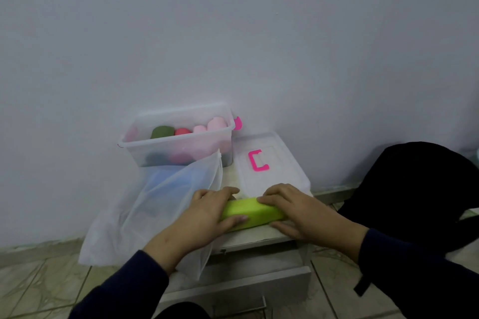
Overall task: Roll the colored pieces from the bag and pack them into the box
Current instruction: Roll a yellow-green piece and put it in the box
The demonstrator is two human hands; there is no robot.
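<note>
Dark blue sleeves (124,290) enter from the bottom edge, nearest the camera. They reach over a small pale cabinet (248,282) with a drawer front, standing on a tiled floor (39,280) against a plain white wall (233,33).

The left hand (204,215) and the right hand (298,211) both rest on a lime-green piece (250,211), rolled into a log and lying across the cabinet top. Left fingers (223,193) curl over the log's far side, with the thumb pressed against its near side. Right fingers (274,193) drape over the other end, with the thumb low along the near edge. Both hands are loosely clenched around the roll, not flat.

At 9 o'clock from the roll, a translucent white bag (155,210) slumps over the cabinet's left edge, something blue showing through it. At 11 o'clock stands a clear plastic box (178,142), open, holding pink, red and dark green rolls. A pink latch (237,123) shows at its right end. At 12 o'clock the clear lid (274,163) lies flat with a pink handle (258,160) on top, just beside the box and just beyond the right fingers.

At 3 o'clock a black bag (414,197) sits on the floor by the wall.
</note>
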